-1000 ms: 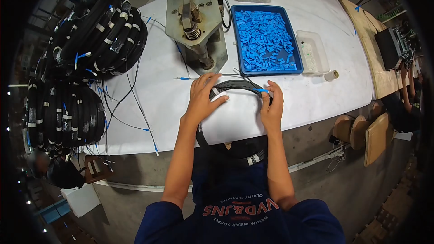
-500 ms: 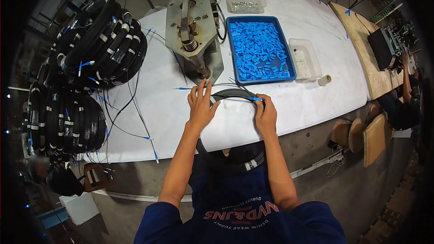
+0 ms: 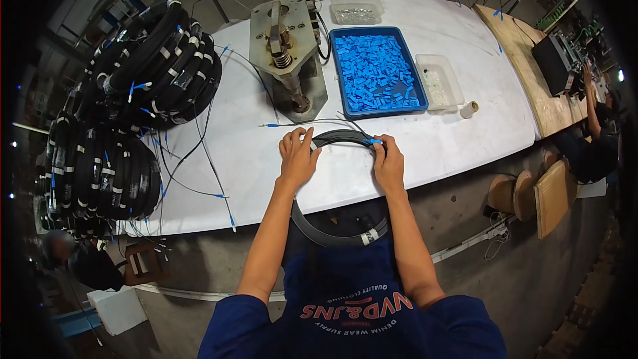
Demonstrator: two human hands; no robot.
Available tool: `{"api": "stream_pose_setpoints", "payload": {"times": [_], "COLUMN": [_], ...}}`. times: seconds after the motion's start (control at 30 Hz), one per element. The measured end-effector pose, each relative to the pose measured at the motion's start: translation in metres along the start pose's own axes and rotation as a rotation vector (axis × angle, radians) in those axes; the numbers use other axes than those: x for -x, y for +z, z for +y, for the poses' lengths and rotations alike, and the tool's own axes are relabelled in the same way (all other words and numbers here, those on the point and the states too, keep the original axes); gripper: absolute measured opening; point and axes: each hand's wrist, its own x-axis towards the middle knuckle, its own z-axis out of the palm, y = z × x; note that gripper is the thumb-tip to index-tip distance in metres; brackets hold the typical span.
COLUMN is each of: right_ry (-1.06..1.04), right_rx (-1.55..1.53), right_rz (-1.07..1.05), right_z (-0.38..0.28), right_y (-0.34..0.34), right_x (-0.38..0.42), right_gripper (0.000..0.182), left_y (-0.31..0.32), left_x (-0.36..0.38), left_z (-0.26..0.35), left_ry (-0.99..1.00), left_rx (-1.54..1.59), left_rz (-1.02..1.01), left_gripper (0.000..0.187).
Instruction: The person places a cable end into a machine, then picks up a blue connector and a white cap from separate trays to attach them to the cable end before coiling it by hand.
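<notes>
A coil of black cable [image 3: 342,135] lies at the table's front edge, its lower loop hanging over the edge before my body. My left hand [image 3: 297,156] is closed around the coil's left side. On the right side, my right hand [image 3: 388,165] pinches the cable beside a blue connector [image 3: 373,141] at the top of the coil. Above my left hand, a loose cable end with a blue connector [image 3: 269,125] extends to the left. A metal press [image 3: 282,43] stands behind the coil. Some fingertips are hidden by the cable.
A blue tray [image 3: 382,114] full of small blue parts sits behind, beside two clear plastic boxes [image 3: 357,10] and a small roll [image 3: 469,110]. Large bundled black coils [image 3: 159,66] crowd the left. Another person [image 3: 591,133] is at the far right, near a black machine [image 3: 557,66].
The view has shifted slightly. My hands stay on the coil, and its lower loop now shows more clearly below the table edge. The fingers of my left hand are drawn in more.
</notes>
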Motion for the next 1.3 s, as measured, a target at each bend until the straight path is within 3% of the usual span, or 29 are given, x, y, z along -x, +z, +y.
{"api": "stream_pose_setpoints", "payload": {"times": [0.27, 0.4, 0.87, 1.0, 1.17, 1.3], "right_ry": [0.092, 0.043, -0.007, 0.005, 0.017, 0.038], "right_rx": [-0.022, -0.006, -0.091, -0.108, -0.143, -0.09], "right_rz": [0.053, 0.047, 0.033, 0.036, 0.062, 0.009], "right_z": [0.001, 0.01, 0.038, 0.056, 0.077, 0.085], "right_y": [-0.023, -0.028, -0.068, -0.087, -0.108, -0.117], "right_x": [0.011, 0.007, -0.027, -0.038, -0.056, -0.067], "right_gripper": [0.014, 0.015, 0.013, 0.011, 0.013, 0.016], "left_y": [0.002, 0.003, 0.038, 0.034, 0.055, 0.062], "left_x": [-0.017, -0.051, -0.063, -0.074, -0.08, -0.101], "left_z": [0.015, 0.046, 0.096, 0.124, 0.156, 0.183], "left_ry": [0.101, 0.29, 0.182, 0.125, 0.183, 0.151], "left_rx": [0.098, 0.109, 0.107, 0.117, 0.102, 0.165], "left_rz": [0.014, -0.011, 0.114, -0.026, -0.079, -0.102], "left_gripper": [0.079, 0.082, 0.043, 0.039, 0.067, 0.063]}}
